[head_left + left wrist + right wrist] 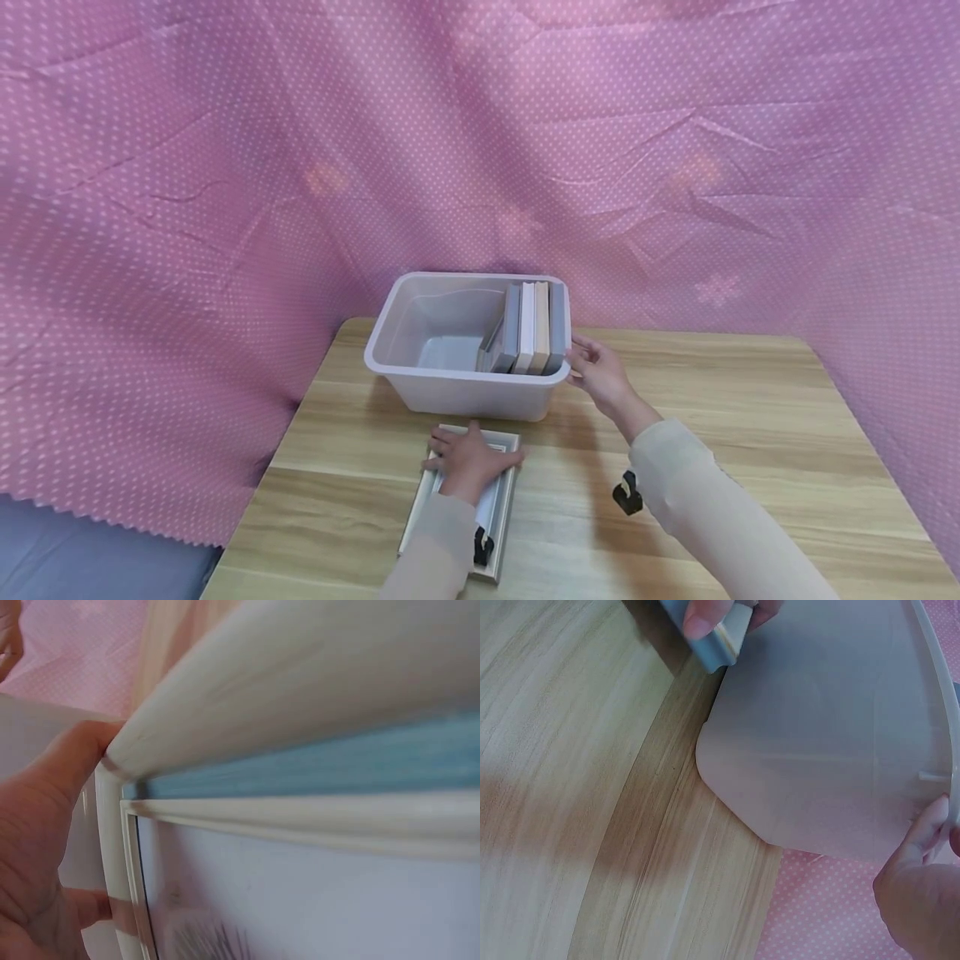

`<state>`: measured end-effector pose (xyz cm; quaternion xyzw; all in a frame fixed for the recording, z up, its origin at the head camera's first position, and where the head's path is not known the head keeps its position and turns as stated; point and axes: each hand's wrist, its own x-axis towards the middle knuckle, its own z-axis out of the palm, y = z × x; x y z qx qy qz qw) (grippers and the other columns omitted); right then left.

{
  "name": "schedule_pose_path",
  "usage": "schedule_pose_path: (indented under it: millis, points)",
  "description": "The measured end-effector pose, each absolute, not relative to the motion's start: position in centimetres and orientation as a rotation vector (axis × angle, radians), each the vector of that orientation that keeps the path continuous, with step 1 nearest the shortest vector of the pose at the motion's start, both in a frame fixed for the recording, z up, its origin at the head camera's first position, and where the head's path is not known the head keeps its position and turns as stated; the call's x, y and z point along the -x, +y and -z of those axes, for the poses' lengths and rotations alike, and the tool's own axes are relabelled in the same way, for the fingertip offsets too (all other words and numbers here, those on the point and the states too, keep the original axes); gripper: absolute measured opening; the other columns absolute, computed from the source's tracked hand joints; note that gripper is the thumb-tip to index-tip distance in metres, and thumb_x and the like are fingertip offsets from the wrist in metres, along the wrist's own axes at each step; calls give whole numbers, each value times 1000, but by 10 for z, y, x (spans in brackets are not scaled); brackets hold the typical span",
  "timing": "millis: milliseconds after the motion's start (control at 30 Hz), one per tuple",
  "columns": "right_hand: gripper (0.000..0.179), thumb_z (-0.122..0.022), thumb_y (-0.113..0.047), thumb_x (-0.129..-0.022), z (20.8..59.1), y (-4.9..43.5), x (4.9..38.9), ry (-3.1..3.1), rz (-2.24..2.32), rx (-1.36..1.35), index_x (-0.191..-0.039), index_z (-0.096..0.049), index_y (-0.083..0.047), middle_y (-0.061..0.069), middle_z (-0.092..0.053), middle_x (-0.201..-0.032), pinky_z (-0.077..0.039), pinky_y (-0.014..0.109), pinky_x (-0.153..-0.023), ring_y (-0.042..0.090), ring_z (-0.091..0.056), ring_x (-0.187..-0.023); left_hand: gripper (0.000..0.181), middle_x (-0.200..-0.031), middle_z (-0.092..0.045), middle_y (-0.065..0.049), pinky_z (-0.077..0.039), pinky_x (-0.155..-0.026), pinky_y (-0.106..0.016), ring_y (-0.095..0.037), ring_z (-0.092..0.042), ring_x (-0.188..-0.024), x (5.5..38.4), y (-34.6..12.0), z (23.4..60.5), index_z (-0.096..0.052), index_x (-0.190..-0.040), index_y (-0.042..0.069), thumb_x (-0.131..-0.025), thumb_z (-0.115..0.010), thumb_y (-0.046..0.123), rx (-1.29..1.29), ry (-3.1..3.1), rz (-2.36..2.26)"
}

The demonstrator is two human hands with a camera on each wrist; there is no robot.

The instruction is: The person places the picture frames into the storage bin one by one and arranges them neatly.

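Observation:
A picture frame (487,504) with a pale moulding and a blue inner band lies near the front of the table. My left hand (468,460) grips its far end, thumb at one corner and fingers spread across to the other side. Behind it stands a light grey plastic bin (465,396). The right rim of the bin is held by my right hand (603,379), with fingers against the outer wall and thumb at the rim. Several frames (534,329) in grey, white and tan stand on edge at the bin's right end, the leftmost leaning.
The wooden table (735,433) extends to the right of the bin. A pink dotted cloth (637,167) hangs behind the table and along both sides. Inside the bin, bare floor shows left of the frames.

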<state>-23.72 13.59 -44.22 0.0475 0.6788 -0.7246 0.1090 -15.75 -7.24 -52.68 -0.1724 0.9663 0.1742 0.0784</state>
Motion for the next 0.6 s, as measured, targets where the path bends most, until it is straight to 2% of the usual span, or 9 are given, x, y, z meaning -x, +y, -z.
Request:
schedule_pose_path:
  millis: [200, 367, 600]
  points:
    - [46, -49, -8, -99, 443, 136, 237, 1991, 2123, -150, -144, -37, -2, 21, -50, -129, -53, 26, -88, 22, -54, -108, 105, -141, -13, -46, -14, -89, -85, -62, -11, -129, 153, -82, 516, -50, -139, 17, -54, -74, 74, 466, 2898, -653]
    - [47, -49, -8, -100, 442, 135, 236, 1982, 2127, -145, -144, -36, -2, 21, -49, -130, -53, 26, -88, 20, -55, -106, 98, -142, -10, -45, -13, -90, -84, -61, -9, -130, 149, -89, 504, -52, -135, 18, -54, -80, 67, 451, 2926, -806]
    - [46, -48, -7, -100, 441, 135, 236, 1996, 2126, -142, -144, -36, -1, 22, -49, -130, -53, 27, -88, 21, -54, -107, 94, -140, -9, -41, -16, -94, -80, -58, -13, -128, 142, -91, 485, -56, -126, 20, -48, -85, 63, 468, 3009, -930]
